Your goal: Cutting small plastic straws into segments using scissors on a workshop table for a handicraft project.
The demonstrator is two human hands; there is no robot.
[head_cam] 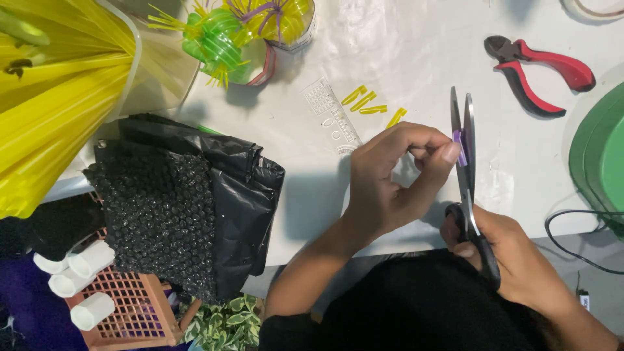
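My left hand [390, 179] pinches a small purple strip [460, 148] between thumb and fingertips. My right hand [500, 250] grips black-handled scissors [467, 149] whose blades point away from me. The purple strip sits between the blades, which look nearly closed. Both hands work over a white table [403, 52] near its front edge. Several short yellow straw pieces [374, 104] lie just beyond my left hand, next to a clear plastic ruler [331, 114].
Red-handled pliers [543, 71] lie at the far right. A green round container [601, 156] stands at the right edge with a black cable [572, 240]. Yellow straws [58, 97], green and yellow straw ornaments [221, 39], a black plastic bag [195, 195] and an orange crate [130, 305] fill the left.
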